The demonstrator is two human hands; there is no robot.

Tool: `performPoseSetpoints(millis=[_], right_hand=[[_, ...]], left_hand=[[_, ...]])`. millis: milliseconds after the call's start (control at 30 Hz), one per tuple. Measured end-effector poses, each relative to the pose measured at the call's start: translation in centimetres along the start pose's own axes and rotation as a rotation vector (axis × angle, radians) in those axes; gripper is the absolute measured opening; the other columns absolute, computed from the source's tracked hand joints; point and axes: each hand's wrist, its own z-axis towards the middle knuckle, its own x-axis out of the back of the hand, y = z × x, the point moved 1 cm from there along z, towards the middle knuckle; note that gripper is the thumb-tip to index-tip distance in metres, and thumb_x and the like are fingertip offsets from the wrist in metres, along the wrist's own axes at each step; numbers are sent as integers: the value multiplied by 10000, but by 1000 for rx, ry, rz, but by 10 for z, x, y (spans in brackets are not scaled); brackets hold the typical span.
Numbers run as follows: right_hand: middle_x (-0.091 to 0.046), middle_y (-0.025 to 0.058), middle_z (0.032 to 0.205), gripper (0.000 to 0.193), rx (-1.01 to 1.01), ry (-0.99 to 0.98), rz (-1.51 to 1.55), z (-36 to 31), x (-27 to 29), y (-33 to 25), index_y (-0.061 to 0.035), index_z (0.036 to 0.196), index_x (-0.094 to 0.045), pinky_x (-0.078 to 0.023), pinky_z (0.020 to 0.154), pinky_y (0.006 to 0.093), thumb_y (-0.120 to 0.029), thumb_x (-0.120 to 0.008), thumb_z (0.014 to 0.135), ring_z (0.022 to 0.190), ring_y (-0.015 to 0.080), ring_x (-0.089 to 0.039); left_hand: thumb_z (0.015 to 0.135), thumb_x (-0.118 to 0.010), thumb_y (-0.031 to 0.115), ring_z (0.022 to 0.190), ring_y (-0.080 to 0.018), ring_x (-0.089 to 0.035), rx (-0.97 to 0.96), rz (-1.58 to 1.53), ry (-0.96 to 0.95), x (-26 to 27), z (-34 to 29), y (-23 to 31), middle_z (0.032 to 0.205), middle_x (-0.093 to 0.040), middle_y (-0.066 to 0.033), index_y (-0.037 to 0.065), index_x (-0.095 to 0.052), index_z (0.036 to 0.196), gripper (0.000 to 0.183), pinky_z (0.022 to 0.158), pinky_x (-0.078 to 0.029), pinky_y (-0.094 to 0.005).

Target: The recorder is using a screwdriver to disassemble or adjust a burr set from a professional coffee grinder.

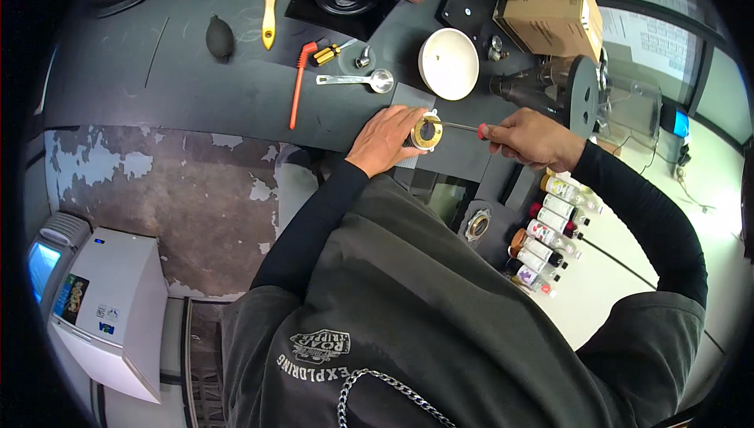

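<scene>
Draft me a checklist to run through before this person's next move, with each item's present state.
1. Left hand steadies the round metal part: ok, fingers and thumb are around it.
2. Right hand grips the red-handled screwdriver: ok.
3. Screwdriver tip seated in a screw: cannot tell; it reaches the part, but the contact is too small to see.
4. White bowl apart from both hands: ok.
5. Nearby tabletop free of loose tools: not ok; a metal spoon and yellow-handled tool lie there.

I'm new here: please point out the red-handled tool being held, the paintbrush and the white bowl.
Red-handled tool (461,126): head view, on its metal shaft.
Paintbrush (270,4): head view, on its handle.
White bowl (451,67): head view, on its inside.
</scene>
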Motion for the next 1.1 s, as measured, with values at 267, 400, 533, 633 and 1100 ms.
performPoseSetpoints(millis=[267,400,533,633,1100], right_hand=[[-511,25,557,544,26,73,-111,5,-5,8,-21,785,-697,-340,403,316,-514,-623,1002,443,108,-436],[-555,73,568,571,59,153,-210,4,-13,11,-6,793,-720,-407,469,357,-528,-615,1001,494,148,-518],[-590,102,585,589,89,169,-258,4,-14,11,1,808,-732,-445,516,378,-541,-608,1000,502,195,-553],[-617,123,599,612,100,186,-295,1,-17,6,7,795,-729,-460,532,383,-557,-604,998,507,232,-573],[-655,266,619,545,91,243,-458,-10,-23,-8,93,1027,-731,-579,623,471,-435,-596,1028,605,396,-710]], left_hand=[[776,-877,236,1245,-316,-566,3,-1,22,-3,0,-5,1326,-605,-113,112,-509,1452,780,1073,-459,-431],[754,-889,221,1233,-314,-567,-4,-36,-9,0,0,-5,1307,-606,-109,110,-513,1442,792,1061,-457,-424],[769,-873,246,1288,-259,-534,-12,-4,-45,1,0,-3,1354,-590,-88,55,-520,1433,777,1109,-422,-392],[772,-870,254,1291,-255,-531,-10,-4,-50,1,-1,-5,1366,-586,-85,53,-518,1438,780,1114,-417,-391],[750,-884,226,1291,-299,-538,-53,-11,-36,-2,1,-7,1367,-581,-123,57,-496,1450,819,1106,-424,-421]])
